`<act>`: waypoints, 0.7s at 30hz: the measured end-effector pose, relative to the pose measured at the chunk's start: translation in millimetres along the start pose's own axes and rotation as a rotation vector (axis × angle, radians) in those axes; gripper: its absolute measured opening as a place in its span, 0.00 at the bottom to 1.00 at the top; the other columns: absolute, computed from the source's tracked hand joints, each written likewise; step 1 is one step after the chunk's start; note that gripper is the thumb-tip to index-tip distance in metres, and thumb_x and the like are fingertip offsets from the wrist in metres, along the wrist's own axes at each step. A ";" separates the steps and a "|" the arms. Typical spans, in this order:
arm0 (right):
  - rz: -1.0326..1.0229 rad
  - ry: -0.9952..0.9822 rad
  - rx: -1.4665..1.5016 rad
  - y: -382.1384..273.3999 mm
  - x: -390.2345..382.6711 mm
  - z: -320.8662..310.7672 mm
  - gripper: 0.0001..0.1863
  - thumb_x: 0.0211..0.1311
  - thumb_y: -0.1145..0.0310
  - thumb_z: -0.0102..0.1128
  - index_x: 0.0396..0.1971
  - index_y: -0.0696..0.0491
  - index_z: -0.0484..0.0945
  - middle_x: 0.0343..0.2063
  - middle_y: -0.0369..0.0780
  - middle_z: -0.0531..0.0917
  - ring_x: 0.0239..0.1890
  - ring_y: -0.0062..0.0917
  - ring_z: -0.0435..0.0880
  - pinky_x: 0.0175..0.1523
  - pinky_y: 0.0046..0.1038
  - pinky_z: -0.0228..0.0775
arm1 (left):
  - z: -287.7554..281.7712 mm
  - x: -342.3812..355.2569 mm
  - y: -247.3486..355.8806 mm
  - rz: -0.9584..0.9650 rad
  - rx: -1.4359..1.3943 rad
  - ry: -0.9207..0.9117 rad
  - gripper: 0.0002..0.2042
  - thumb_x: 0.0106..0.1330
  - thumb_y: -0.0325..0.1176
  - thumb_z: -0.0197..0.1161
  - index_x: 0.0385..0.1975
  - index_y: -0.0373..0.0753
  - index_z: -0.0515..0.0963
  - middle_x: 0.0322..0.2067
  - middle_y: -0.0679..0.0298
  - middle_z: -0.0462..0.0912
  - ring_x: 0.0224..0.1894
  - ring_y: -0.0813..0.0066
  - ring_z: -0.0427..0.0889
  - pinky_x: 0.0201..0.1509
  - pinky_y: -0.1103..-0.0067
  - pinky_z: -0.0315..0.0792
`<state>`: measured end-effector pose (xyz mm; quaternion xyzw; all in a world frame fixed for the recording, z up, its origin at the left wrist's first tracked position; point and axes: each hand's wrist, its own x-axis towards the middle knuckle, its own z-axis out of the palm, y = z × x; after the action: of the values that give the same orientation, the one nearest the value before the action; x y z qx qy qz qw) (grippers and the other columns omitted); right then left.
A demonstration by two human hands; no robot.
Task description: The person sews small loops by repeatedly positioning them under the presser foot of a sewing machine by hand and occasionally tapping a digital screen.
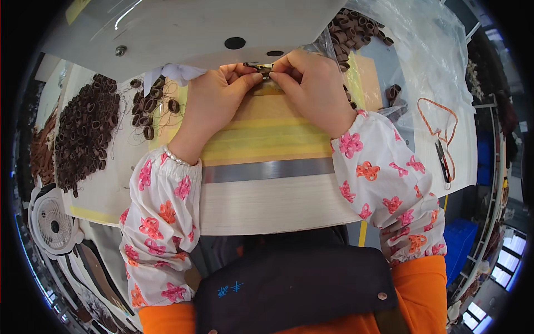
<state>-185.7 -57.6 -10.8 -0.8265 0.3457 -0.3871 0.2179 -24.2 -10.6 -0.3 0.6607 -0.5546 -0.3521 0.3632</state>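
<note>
A white sewing machine body [183, 30] spans the top of the view above a yellow-taped work surface [264, 131]. My left hand [217, 100] is closed under the machine, thumb and fingers pinched at a small dark piece [260, 71] by the metal presser area. My right hand [308, 92] pinches at the same spot from the right, thumb near the left one. The piece is mostly hidden by fingers and too small to make out fully.
Piles of small brown loops lie at left [83, 128] and back right [353, 30], with plastic sheeting [423, 44]. Black thread snips [443, 164] on an orange cord lie right. A white fan [53, 225] stands left; a blue crate [459, 245] is below right.
</note>
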 end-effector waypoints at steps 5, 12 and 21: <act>-0.012 0.009 -0.031 -0.9 2.1 0.4 0.06 0.45 0.74 0.61 0.23 0.60 0.76 0.18 0.42 0.79 0.19 0.28 0.78 0.26 0.25 0.68 | -2.2 1.2 5.0 0.009 0.059 0.026 0.11 0.55 0.36 0.61 0.26 0.34 0.77 0.17 0.71 0.77 0.18 0.90 0.69 0.23 0.89 0.62; -0.043 0.020 -0.079 -3.1 2.8 -1.4 0.06 0.46 0.73 0.60 0.22 0.61 0.76 0.18 0.44 0.79 0.20 0.30 0.79 0.27 0.25 0.69 | -3.0 3.9 0.8 0.051 0.134 0.032 0.12 0.55 0.38 0.61 0.27 0.34 0.76 0.18 0.70 0.78 0.19 0.88 0.70 0.25 0.89 0.63; 0.046 -0.076 -0.167 -2.6 9.6 -6.9 0.08 0.45 0.72 0.62 0.22 0.62 0.77 0.15 0.43 0.78 0.18 0.28 0.78 0.25 0.24 0.68 | -1.0 9.5 -8.0 0.138 0.120 0.040 0.14 0.54 0.44 0.63 0.23 0.38 0.77 0.13 0.76 0.72 0.18 0.92 0.65 0.22 0.89 0.60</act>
<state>-185.7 -63.6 -0.3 -0.8478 0.3869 -0.3202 0.1702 -18.2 -18.9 -7.3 0.6483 -0.6115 -0.2793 0.3575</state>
